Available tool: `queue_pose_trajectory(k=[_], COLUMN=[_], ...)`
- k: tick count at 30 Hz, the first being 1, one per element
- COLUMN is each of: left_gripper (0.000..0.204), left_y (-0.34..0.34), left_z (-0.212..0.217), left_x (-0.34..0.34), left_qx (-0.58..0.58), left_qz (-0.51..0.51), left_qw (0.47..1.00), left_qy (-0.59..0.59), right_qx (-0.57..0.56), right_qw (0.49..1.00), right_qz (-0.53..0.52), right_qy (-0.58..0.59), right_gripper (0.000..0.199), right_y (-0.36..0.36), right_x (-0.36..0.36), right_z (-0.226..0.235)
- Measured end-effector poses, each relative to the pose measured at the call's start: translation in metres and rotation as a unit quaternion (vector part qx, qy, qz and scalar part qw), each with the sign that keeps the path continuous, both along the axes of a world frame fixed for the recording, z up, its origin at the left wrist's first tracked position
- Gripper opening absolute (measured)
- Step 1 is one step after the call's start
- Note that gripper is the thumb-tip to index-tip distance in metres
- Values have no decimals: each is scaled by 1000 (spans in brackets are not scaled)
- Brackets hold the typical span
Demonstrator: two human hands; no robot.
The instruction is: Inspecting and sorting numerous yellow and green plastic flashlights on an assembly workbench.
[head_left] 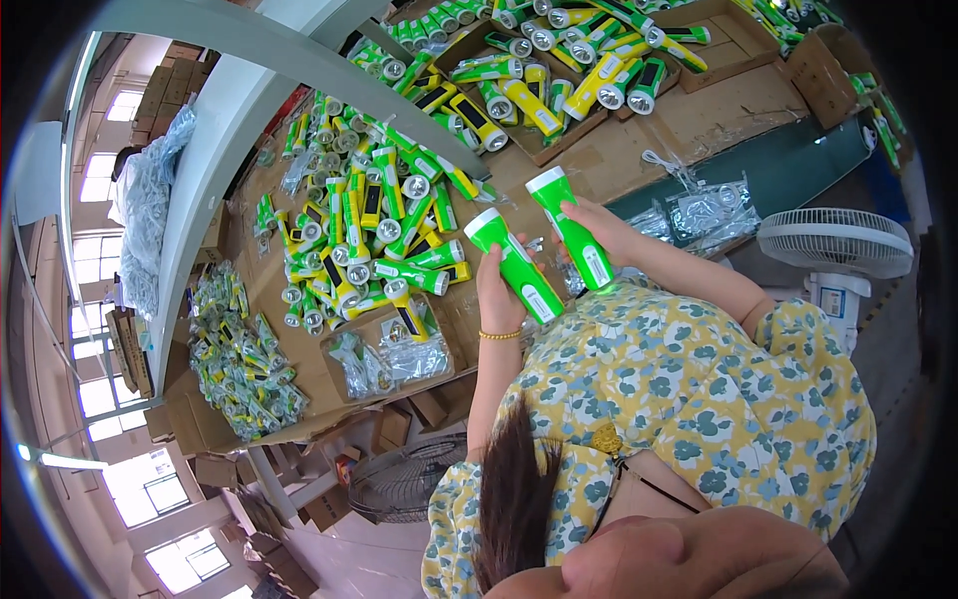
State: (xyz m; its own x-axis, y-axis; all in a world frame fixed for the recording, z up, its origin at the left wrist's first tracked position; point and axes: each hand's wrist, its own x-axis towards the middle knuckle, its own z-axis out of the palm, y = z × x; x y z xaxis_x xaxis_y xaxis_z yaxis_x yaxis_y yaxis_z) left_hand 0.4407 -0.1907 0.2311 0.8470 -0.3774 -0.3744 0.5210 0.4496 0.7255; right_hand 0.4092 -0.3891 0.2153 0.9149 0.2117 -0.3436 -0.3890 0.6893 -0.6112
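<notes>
My left hand, with a gold bead bracelet at the wrist, is closed round a green flashlight with a white head. In my right hand is a second green flashlight, tilted alongside the first and a little farther right. Both flashlights have their white heads pointing away from me and a pale label on the body. Beyond my hands lies a big pile of green and yellow flashlights on the cardboard-covered table. Parts of both palms are hidden behind the flashlights.
An open carton holds clear plastic bags and a flashlight. More bagged flashlights fill a box at the left. Flashlights also fill trays at the back. A white fan stands right; a grey frame post crosses the table.
</notes>
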Motion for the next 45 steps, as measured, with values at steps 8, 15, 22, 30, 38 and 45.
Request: queue_pose_trajectory(k=[8, 15, 22, 30, 38, 45], left_gripper=[33, 37, 43, 50, 49, 42], left_y=[0, -1, -4, 0, -7, 1], left_z=[-4, 4, 5, 3, 24, 4], left_x=[4, -4, -7, -6, -13, -12], left_qx=[-40, -74, -42, 9, -80, -14], left_qz=[-2, -2, -8, -7, 3, -25], left_qw=[999, 997, 999, 999, 997, 998], left_qy=[9, 16, -16, -39, 20, -61], right_qx=[-46, -105, -119, -116, -91, -124], right_qw=[999, 993, 991, 992, 993, 984], right_qz=[7, -10, -25, -16, 18, 24], right_qy=[-25, -59, -56, -56, -77, -127], right_gripper=[37, 35, 34, 34, 41, 44], right_y=[0, 3, 4, 5, 6, 4], right_x=[-1, -4, -8, -13, -14, -17], right_z=[0, 10, 16, 21, 13, 17])
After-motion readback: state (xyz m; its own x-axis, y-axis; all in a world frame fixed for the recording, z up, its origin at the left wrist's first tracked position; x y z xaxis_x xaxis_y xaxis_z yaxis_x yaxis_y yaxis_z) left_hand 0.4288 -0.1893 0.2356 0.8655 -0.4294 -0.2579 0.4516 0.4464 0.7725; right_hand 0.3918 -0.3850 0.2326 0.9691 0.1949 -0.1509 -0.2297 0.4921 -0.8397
